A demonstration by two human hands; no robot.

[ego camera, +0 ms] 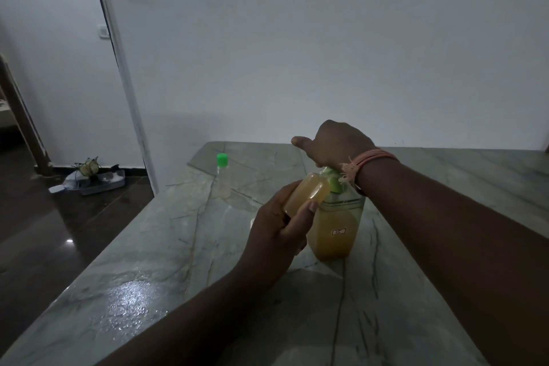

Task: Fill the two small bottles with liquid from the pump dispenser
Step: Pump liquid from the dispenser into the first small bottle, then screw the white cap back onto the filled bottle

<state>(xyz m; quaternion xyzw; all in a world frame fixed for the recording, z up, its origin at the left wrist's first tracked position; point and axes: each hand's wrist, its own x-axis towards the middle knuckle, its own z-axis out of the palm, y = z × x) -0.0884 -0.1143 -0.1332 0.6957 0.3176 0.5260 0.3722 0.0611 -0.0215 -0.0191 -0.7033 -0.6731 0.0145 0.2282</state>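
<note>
Pump dispenser: clear bottle (pixel 335 232) of amber liquid standing upright on the bench (pixel 166 261), green pump head (pixel 332 180) on top, mostly hidden under the right hand.
Small bottle in hand: small bottle (pixel 309 192) looking almost full of the same amber liquid, tilted with its top end toward the pump head; whether its mouth sits right under the nozzle is hidden.
Left hand: left hand (pixel 279 232) wrapped around the lower part of that small bottle, thumb across its side, fingers curled shut on it.
Right hand: right hand (pixel 332 144) lying palm-down on the pump head, thumb stuck out to the left, fingers bent over the far side; a pink thread band (pixel 371 159) on the wrist.
Step in hand: by my reading, pumping liquid into the held bottle, which looks close to done.
Next move calls for: stopping before it overflows, lifting it away level, then capping it.
Second bottle: clear small bottle with a green cap (pixel 222 175), upright near the bench's far left corner, well apart from the dispenser; it looks nearly empty and probably needs uncapping first.
In the way: nothing lies between the two bottles; a wet sheen on the bench's near left part could make things slip.
Beyond the bench: dim room, plain wall, clutter on the floor (pixel 95 178) at left.
</note>
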